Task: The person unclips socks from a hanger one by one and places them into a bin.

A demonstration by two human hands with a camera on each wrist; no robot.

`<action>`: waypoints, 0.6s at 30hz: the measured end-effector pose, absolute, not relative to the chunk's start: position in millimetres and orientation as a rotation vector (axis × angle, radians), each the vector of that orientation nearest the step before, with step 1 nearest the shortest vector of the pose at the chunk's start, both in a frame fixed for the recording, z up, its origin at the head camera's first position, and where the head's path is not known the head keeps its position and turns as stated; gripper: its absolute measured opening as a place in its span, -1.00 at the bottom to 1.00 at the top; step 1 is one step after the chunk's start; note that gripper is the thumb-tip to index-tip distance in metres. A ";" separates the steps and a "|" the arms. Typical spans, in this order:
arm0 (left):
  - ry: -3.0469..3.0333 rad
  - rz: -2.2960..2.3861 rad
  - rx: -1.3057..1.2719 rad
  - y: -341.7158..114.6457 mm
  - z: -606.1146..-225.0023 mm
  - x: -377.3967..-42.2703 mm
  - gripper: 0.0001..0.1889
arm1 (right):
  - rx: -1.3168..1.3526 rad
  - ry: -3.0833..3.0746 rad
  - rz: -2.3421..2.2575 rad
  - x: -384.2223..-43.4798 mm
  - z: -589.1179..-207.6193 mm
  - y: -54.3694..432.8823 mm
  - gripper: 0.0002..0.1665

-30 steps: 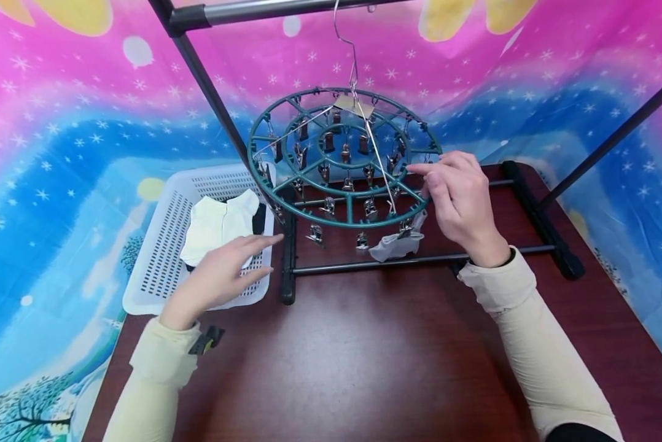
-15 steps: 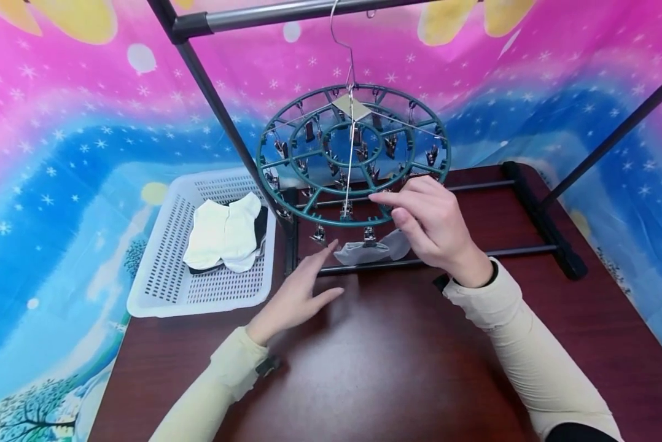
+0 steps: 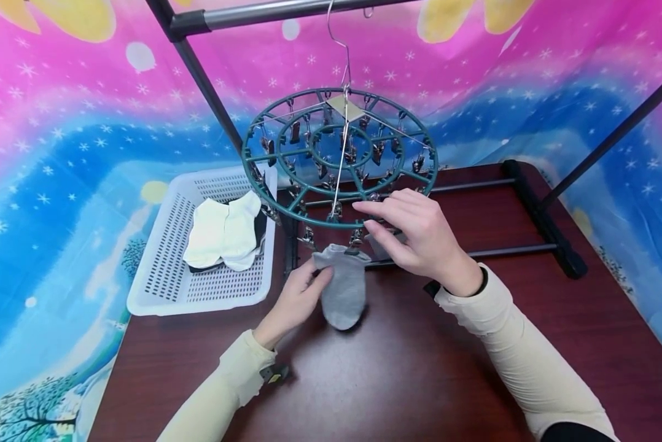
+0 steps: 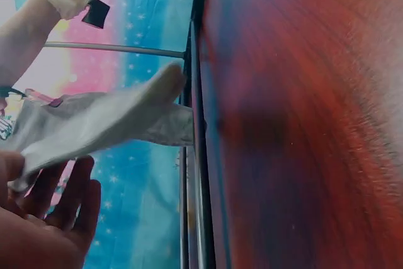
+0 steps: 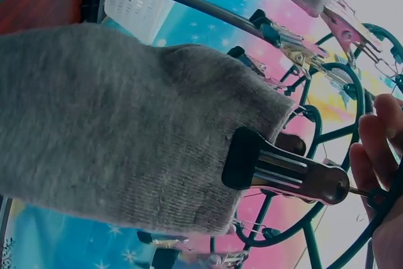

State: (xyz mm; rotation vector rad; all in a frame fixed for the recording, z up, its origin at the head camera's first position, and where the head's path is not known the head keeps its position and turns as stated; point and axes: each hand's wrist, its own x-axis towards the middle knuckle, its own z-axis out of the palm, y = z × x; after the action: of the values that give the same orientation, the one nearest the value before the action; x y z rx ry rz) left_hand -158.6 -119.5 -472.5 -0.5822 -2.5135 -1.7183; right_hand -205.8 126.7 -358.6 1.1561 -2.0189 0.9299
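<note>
A grey sock point(image 3: 344, 294) hangs toe down at the front of a round green clip hanger point(image 3: 245, 153). My left hand point(image 3: 293, 301) pinches the sock's edge near the cuff, thumb in front. My right hand point(image 3: 419, 230) holds the hanger's front rim between thumb and fingers, index finger stretched over it. In the right wrist view, a second grey sock point(image 5: 145, 130) hangs close up with a metal clip point(image 5: 302, 174) biting its cuff. Its larger part is hidden behind my right hand in the head view.
The hanger hangs by its hook from a black rack's top bar point(image 3: 287, 13), with several bare clips dangling. At left stands a white perforated basket point(image 3: 148, 270) holding white point(image 3: 220, 233) and dark cloth items. A lower rack bar point(image 3: 508, 250) runs just above the brown table point(image 3: 397, 368).
My left hand has moved from beside the basket to the hanger's front and taken hold of a grey sock. My right hand has moved left as the hanger turned.
</note>
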 end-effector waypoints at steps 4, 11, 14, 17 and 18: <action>-2.462 -1.776 -0.534 -129.4 -470.4 -151.6 -0.68 | 1.144 -2.030 0.919 -207.0 -358.2 127.2 -0.48; -2.332 -1.777 -0.486 -136.8 -471.8 -149.1 -0.74 | 1.139 -2.040 0.919 -211.2 -360.4 130.1 -0.57; -2.279 -1.738 -0.484 -137.5 -472.7 -148.4 -0.79 | 1.126 -2.026 0.923 -212.8 -361.4 130.8 -0.66; -2.269 -1.685 -0.497 -139.0 -474.2 -146.5 -0.85 | 1.066 -1.984 0.929 -212.2 -361.9 130.0 -0.67; -2.271 -1.660 -0.503 -139.5 -474.8 -145.8 -0.87 | 1.028 -1.955 0.932 -211.6 -362.1 129.2 -0.65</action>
State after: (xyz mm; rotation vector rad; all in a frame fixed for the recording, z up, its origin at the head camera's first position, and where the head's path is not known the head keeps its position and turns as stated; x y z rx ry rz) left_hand -145.8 -139.5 -474.8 -0.5030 -2.2709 -1.6603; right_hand -211.6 129.2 -362.1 1.0277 -1.9550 0.9320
